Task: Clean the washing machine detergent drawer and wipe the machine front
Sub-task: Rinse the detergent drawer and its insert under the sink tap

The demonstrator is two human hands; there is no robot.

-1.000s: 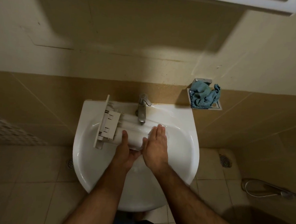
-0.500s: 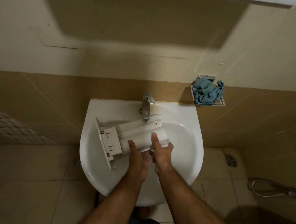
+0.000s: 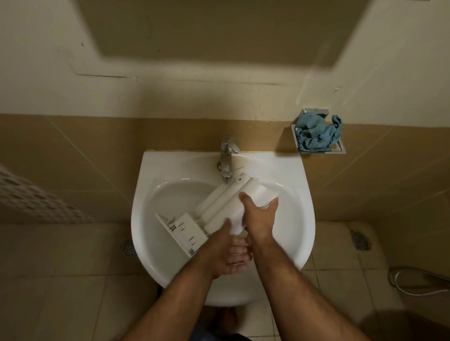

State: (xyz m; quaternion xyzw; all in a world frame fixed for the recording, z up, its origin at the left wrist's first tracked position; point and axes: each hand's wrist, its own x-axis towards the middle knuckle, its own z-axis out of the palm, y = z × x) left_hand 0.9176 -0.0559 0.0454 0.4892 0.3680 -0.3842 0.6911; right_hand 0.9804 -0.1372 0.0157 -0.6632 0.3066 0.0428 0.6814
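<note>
The white detergent drawer (image 3: 216, 204) lies slantwise in the white sink (image 3: 140, 218), underside up. Its front panel (image 3: 182, 231) points to the lower left, and its far end reaches to just right of the tap (image 3: 225, 165). My left hand (image 3: 223, 252) holds the drawer's near side, thumb on top and fingers curled underneath. My right hand (image 3: 259, 216) grips the far end, thumb on one edge and fingers over the other. No running water can be made out.
A crumpled blue cloth (image 3: 318, 135) sits in a metal wall holder (image 3: 339, 150) right of the tap. A white perforated basket (image 3: 19, 194) stands at the left. Floor drains (image 3: 128, 247) flank the sink, and a spray hose (image 3: 422, 284) lies on the tiles at right.
The drawer has swung round, its front panel coming toward me at lower left. My right hand slid up onto the far end; my left hand shifted under the near side.
</note>
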